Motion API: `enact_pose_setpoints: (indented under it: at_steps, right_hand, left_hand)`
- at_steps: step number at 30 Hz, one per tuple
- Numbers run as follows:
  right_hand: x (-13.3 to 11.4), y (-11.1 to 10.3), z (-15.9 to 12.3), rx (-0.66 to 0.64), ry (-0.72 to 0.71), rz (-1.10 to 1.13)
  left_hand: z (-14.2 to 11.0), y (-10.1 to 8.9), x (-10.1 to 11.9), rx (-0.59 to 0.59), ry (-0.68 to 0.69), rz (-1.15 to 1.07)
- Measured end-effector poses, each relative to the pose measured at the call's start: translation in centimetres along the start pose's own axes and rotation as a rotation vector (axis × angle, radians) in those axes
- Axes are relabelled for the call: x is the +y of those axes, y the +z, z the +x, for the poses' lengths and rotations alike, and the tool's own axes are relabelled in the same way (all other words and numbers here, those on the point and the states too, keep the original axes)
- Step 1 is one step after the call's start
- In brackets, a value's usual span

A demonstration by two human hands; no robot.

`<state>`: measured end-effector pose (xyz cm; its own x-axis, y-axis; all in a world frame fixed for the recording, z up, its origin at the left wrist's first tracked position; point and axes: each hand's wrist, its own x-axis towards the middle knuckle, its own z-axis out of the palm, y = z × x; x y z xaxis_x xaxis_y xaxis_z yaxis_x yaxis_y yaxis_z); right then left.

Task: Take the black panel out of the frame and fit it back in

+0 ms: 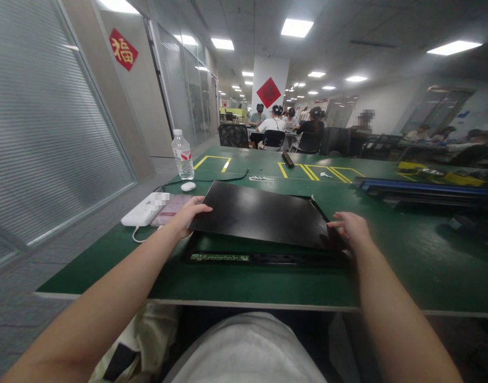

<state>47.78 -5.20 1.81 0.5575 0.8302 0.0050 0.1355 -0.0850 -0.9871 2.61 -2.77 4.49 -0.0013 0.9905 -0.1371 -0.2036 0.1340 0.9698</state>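
Observation:
A flat black panel (263, 215) lies tilted over a black frame on the green table (108, 260), its near edge raised. Under that edge a green circuit strip (220, 257) shows inside the frame. My left hand (188, 215) grips the panel's left edge, fingers curled over it. At the near right corner my right hand (351, 227) holds the panel, fingers bent on top of it.
Left of the panel lie a white power bank (142, 210) with a cable, a phone (170, 210), a white mouse (188, 186) and a water bottle (183, 155). A blue-edged device (427, 189) sits at the right. Several people sit at tables far behind.

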Motion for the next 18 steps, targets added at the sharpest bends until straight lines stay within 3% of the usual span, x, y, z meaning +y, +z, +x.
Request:
enact_pose_setpoints:
  at_steps: [18]
  right_hand:
    - [0.27,-0.16,-0.19,0.039,-0.127,-0.380]
  left_hand:
    - [-0.41,0.56,-0.10,0.020,-0.008,0.076]
